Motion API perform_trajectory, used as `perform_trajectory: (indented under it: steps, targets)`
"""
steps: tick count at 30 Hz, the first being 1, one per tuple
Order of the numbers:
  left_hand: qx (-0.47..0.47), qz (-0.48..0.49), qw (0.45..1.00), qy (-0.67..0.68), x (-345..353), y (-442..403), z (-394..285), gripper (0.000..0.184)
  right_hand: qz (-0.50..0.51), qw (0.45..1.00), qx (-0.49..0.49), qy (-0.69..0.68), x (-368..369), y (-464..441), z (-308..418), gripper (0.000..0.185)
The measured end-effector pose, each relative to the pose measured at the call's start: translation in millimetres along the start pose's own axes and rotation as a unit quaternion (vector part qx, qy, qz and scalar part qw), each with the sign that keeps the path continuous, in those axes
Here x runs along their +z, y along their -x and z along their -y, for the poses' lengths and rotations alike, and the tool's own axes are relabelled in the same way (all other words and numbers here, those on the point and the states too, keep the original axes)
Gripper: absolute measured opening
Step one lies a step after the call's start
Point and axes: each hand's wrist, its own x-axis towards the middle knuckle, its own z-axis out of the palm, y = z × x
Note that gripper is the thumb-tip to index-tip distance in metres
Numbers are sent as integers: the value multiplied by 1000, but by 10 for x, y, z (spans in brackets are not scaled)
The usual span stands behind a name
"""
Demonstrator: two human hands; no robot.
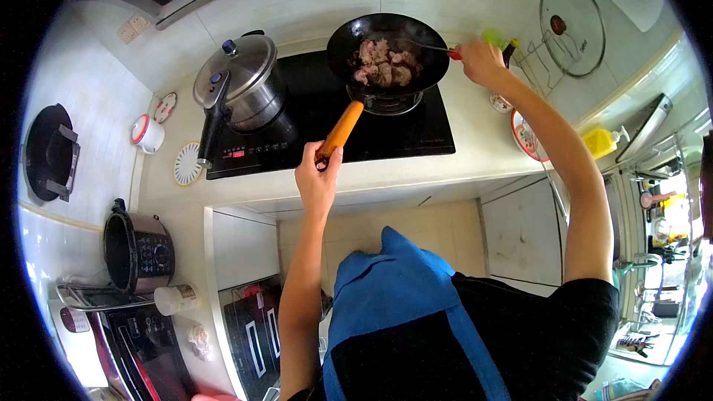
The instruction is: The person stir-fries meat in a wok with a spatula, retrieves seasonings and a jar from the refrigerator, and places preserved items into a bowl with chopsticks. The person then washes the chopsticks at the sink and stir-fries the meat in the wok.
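A black wok (431, 70) sits over the right burner of the black cooktop (312, 89). Pieces of meat (386, 63), partly browned and partly pink, lie in it. My left hand (318, 171) is closed around the end of the wok's orange-brown wooden handle (342, 130). With my right hand (481, 63) I grip the red handle of a spatula (444, 50). Its metal shaft reaches into the wok from the right, and its far end is hard to make out against the meat.
A steel pressure cooker (241, 82) stands on the left burner. At the left are a lidded white pot (148, 134), a fluted plate (188, 164) and a multicooker (141, 249). On the right are a glass lid (587, 30), a patterned bowl (523, 137) and a yellow bottle (600, 142).
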Motion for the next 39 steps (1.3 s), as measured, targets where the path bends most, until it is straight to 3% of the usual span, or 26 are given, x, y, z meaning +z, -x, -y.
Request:
perform_trajectory:
  steps: [7, 10, 13, 18, 27, 39]
  targets:
    - [-29, 4, 1000, -7, 1, -4, -6, 29, -41, 999, 24, 9, -351, 160, -88, 25]
    - [-18, 4, 1000, -3, 4, 3, 11, 29, -21, 997, 23, -67, -370, 154, -62, 26]
    - [-19, 5, 1000, -11, -8, 2, 6, 29, 1, 1000, -19, -7, -236, 97, 48, 24]
    - [-43, 16, 999, -16, -26, 9, -47, 30, -63, 998, 30, 11, -143, -34, 23, 22]
    - [-18, 1, 1000, -10, -4, 2, -4, 30, -76, 997, 27, 15, -193, 106, 70, 21]
    - [14, 15, 1000, -14, -20, -21, 16, 29, -19, 1000, 22, 12, -260, 132, 66, 22]
